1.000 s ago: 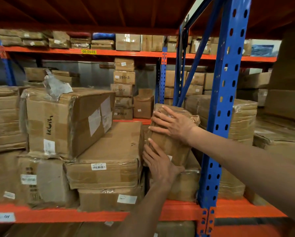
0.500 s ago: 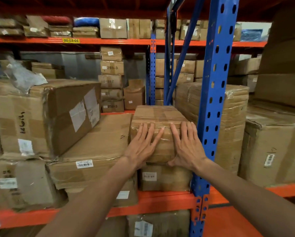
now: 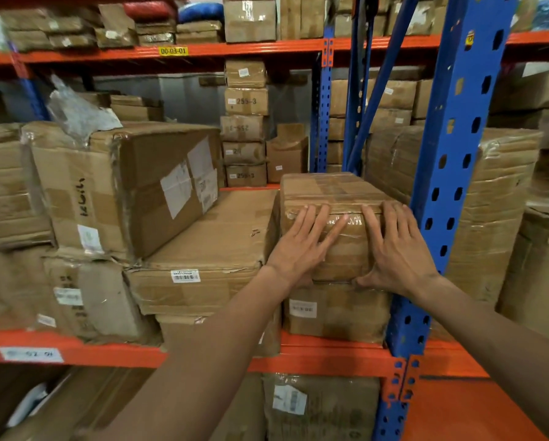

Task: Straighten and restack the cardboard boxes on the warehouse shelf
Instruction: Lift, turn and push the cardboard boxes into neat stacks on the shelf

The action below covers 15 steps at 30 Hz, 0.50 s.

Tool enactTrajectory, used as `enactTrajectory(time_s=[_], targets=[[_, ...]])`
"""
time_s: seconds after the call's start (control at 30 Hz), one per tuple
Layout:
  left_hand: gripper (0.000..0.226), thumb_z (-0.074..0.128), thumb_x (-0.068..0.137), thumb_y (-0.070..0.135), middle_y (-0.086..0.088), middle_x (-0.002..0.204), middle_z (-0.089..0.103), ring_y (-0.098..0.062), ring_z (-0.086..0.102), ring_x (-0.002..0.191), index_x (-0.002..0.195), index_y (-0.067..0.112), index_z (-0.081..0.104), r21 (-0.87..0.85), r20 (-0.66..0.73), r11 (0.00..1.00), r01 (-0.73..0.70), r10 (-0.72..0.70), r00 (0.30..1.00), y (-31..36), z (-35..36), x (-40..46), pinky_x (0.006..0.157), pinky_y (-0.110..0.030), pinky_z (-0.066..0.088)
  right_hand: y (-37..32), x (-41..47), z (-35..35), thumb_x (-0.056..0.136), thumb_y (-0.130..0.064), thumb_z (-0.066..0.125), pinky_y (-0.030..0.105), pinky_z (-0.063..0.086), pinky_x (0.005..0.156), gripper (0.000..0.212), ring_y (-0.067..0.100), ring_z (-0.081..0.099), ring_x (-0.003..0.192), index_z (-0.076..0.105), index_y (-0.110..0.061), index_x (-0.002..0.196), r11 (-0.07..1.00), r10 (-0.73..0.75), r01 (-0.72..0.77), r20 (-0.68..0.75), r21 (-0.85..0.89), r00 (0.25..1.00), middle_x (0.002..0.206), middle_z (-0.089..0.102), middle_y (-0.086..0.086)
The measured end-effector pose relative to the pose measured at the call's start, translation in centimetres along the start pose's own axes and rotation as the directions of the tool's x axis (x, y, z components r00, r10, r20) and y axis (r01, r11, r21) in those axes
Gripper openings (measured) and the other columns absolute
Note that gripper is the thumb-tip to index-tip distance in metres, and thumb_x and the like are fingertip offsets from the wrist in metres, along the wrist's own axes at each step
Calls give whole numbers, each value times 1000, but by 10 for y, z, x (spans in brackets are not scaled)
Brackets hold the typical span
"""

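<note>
Head view: both hands, left (image 3: 302,249) and right (image 3: 397,253), press flat, fingers spread, on the taped box (image 3: 333,189).

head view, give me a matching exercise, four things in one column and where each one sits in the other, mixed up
Things:
1. small tape-wrapped cardboard box
2. yellow shelf tag reading 00-03-01
3. crumpled clear plastic sheet
4. perforated blue steel upright

Places:
A. on the upper orange beam
B. under both flat hands, left hand and right hand
C. just right of the hands
D. on top of the big tilted carton

Pairs: 1-B, 2-A, 3-D, 4-C
</note>
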<state>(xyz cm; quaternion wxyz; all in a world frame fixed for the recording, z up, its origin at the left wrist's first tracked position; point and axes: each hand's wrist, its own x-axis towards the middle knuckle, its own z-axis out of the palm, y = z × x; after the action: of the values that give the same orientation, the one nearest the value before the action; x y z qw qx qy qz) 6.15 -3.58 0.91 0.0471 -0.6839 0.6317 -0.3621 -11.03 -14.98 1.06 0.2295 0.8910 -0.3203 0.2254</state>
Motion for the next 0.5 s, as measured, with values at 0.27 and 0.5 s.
enactTrajectory(time_s=[0.27, 0.5], targets=[[105, 54, 88, 62, -22, 164, -5, -36, -7, 151, 158, 13, -6, -371, -235, 909, 189, -288, 928, -42, -18, -33, 123, -53, 3, -7, 24, -48, 57, -75, 77, 57, 24, 115, 123, 43, 32, 132, 25, -18, 153, 984, -101, 110, -70, 137, 992, 143, 31, 25], [122, 73, 73, 62, -31, 159, 11, -45, 9, 148, 153, -4, 9, -453, -399, 619, 642, -785, 474, -139, -35, -103, 122, -53, 3, -97, 96, -121, 68, -53, 83, 54, 30, 111, 107, 42, 31, 137, 25, -24, 153, 914, -361, 398, -289, 79, 887, 151, 27, 24]])
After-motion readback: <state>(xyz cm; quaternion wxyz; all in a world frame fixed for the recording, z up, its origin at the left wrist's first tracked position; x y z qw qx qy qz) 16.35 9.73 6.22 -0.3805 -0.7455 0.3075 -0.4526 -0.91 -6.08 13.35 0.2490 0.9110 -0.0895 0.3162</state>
